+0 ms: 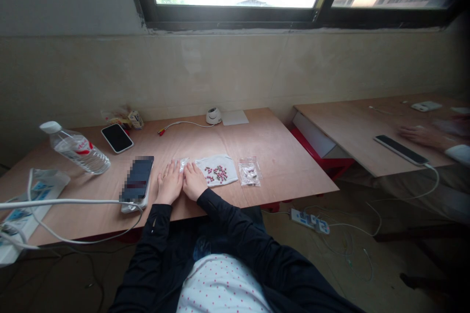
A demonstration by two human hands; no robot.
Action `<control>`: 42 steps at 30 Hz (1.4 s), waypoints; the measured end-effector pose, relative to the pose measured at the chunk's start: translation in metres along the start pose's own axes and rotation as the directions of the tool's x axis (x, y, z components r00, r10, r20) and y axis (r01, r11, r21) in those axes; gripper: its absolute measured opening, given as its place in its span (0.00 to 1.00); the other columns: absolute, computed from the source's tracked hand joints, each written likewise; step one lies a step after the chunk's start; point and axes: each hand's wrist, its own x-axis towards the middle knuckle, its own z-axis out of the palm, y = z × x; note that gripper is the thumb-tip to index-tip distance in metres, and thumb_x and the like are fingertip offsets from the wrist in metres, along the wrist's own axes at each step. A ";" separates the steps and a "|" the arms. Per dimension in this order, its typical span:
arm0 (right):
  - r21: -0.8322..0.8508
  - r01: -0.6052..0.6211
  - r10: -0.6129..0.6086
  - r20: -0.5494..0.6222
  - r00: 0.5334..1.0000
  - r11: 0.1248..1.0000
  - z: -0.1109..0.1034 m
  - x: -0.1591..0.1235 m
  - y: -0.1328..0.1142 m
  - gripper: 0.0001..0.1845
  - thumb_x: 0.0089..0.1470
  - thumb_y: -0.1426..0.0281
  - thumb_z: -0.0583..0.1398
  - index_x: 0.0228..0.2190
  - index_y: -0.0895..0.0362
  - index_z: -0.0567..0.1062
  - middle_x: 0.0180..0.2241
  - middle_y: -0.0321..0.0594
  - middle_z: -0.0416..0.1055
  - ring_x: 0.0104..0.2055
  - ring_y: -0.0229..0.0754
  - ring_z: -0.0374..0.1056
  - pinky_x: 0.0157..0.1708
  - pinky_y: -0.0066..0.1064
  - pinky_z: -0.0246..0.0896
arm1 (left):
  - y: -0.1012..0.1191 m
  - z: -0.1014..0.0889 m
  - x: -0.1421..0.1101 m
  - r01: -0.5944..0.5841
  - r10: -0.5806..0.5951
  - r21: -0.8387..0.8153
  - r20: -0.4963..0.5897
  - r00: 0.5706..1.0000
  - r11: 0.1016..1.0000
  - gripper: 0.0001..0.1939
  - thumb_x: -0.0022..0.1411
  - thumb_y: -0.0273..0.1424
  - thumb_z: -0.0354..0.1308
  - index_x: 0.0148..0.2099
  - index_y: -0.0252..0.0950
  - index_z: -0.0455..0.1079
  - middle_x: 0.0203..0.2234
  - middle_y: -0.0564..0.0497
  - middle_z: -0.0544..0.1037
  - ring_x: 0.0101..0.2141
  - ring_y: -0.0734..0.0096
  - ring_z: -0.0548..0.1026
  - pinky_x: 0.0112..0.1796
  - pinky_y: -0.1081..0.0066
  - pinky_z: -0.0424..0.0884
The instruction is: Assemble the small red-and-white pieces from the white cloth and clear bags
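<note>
My left hand lies palm down on the wooden table with its fingers stretched out. Beside it, my right hand also rests flat, its fingertips close to a small clear plastic bag that shows between the hands. Part of that bag is hidden, and I cannot tell what is in it. Just right of my right hand, a white cloth carries several small pink and dark pieces. Farther right is a clear zip bag with a few similar pieces inside.
A phone on a white block, another phone, a water bottle and a power strip with white cables are at left. A dome camera stands behind. At the right table, a co-worker's hand rests near a power bank.
</note>
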 end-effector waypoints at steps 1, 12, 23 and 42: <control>0.001 0.001 -0.001 0.006 1.000 1.000 0.000 0.000 0.000 0.26 0.56 0.72 0.46 0.55 0.69 0.58 0.58 0.52 0.53 0.62 0.50 0.43 0.59 0.41 0.42 | 0.000 0.000 0.000 0.004 -0.003 -0.008 0.004 1.000 1.000 0.25 0.65 0.34 0.35 0.63 0.36 0.48 0.61 0.45 0.51 0.60 0.59 0.51 0.55 0.50 0.51; -0.027 0.030 -0.029 0.032 0.999 0.999 -0.002 -0.002 0.003 0.26 0.56 0.72 0.47 0.56 0.68 0.58 0.59 0.51 0.52 0.63 0.48 0.41 0.59 0.41 0.41 | -0.001 0.001 -0.002 0.000 0.000 -0.001 -0.005 1.000 1.000 0.25 0.65 0.35 0.35 0.63 0.37 0.47 0.62 0.46 0.50 0.60 0.59 0.50 0.54 0.50 0.51; -0.029 0.026 -0.024 0.058 0.998 0.999 -0.002 -0.001 0.003 0.26 0.56 0.71 0.47 0.55 0.69 0.58 0.59 0.51 0.52 0.63 0.50 0.42 0.59 0.41 0.40 | -0.001 0.008 -0.002 0.031 -0.031 -0.022 -0.005 1.000 0.999 0.26 0.65 0.35 0.34 0.64 0.37 0.46 0.62 0.47 0.49 0.60 0.59 0.49 0.55 0.51 0.50; -0.038 0.027 -0.024 0.058 0.998 0.999 -0.001 -0.001 0.004 0.26 0.57 0.71 0.46 0.55 0.69 0.58 0.58 0.52 0.54 0.62 0.49 0.42 0.58 0.41 0.42 | -0.003 0.011 -0.001 0.039 -0.038 -0.038 0.025 0.999 0.999 0.26 0.65 0.36 0.33 0.64 0.38 0.45 0.62 0.48 0.48 0.60 0.59 0.50 0.55 0.52 0.51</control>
